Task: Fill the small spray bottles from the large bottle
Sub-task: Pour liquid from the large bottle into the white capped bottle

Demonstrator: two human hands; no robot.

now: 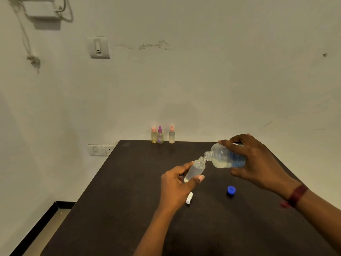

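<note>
My left hand (177, 187) grips a small clear spray bottle (196, 169) with its top off, tilted with its open neck pointing up and right. My right hand (258, 163) holds the large clear bottle (224, 157) with a blue label, tipped on its side so its open mouth meets the small bottle's neck. A little pale liquid lies in the large bottle's lower side. The white spray top (189, 198) lies on the table just below my left hand. The blue cap (231, 189) rests on the table between my arms.
Three small spray bottles stand at the table's far edge against the wall: a yellowish one with a pink top (154, 135), a purple-topped one (160, 135) and a pale one with a pink top (171, 135). The dark table (129, 209) ends at left above the floor.
</note>
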